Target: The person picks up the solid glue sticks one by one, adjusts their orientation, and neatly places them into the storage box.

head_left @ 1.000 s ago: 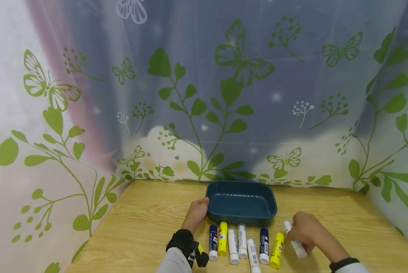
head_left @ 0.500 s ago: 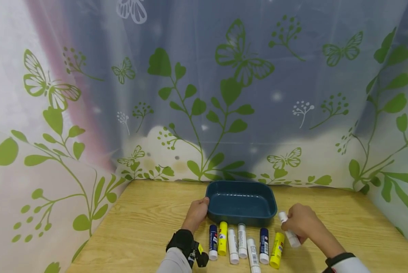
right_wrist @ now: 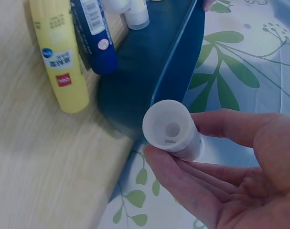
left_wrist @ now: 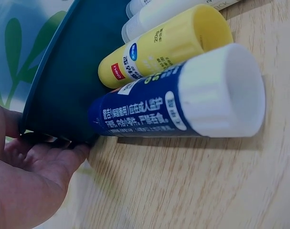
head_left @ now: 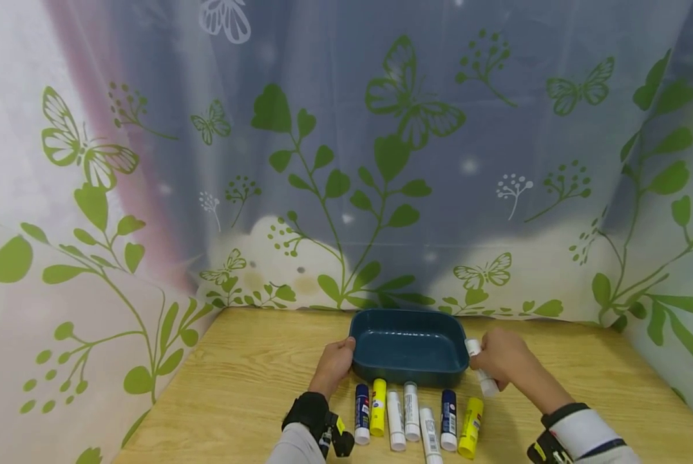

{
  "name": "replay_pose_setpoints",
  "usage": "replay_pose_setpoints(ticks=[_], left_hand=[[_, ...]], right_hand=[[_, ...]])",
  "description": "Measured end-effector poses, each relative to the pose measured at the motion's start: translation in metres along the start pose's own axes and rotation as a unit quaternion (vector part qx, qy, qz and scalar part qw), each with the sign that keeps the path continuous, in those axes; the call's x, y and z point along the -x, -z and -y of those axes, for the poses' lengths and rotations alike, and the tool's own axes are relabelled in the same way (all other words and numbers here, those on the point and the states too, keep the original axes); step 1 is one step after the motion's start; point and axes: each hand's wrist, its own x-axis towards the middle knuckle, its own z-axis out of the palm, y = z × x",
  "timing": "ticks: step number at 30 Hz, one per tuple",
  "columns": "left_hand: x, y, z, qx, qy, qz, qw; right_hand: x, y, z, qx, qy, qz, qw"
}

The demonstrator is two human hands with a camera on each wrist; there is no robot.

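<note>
My left hand (head_left: pixel 332 368) grips the left end of a dark teal plastic tray (head_left: pixel 410 353), thumb at its rim and fingers underneath. In my right hand (head_left: pixel 509 357) a white glue stick (right_wrist: pixel 171 126) is pinched between thumb and fingers, just off the tray's right end. Several more glue sticks lie in a row before the tray. Leftmost are a dark blue glue stick (left_wrist: pixel 140 112) and a yellow glue stick (left_wrist: pixel 154 50). White glue sticks (head_left: pixel 396 422) fill the middle. Another dark blue glue stick (head_left: pixel 448 419) and a yellow glue stick (head_left: pixel 471 428) end the row.
The wood-grain table (head_left: pixel 254 386) runs back to a printed curtain (head_left: pixel 416 193) with leaves and butterflies. The tray stands near the table's back edge. The curtain also hangs at both sides.
My right hand has moved left and away from me with the white glue stick, up to the tray's right end. My left hand and the tray have stayed in place.
</note>
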Motion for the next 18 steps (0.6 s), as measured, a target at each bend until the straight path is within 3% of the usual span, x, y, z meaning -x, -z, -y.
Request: replay_pose_setpoints(ticks=[6, 18], left_hand=[[0.001, 0.000, 0.000, -0.001, -0.001, 0.001, 1.0000], [0.001, 0.000, 0.000, -0.005, -0.002, -0.005, 1.0000]], right_hand=[[-0.007, 0.007, 0.007, 0.005, 0.022, -0.023, 0.9995], [-0.028, 0.015, 0.022, 0.030, 0.026, -0.037, 0.9985]])
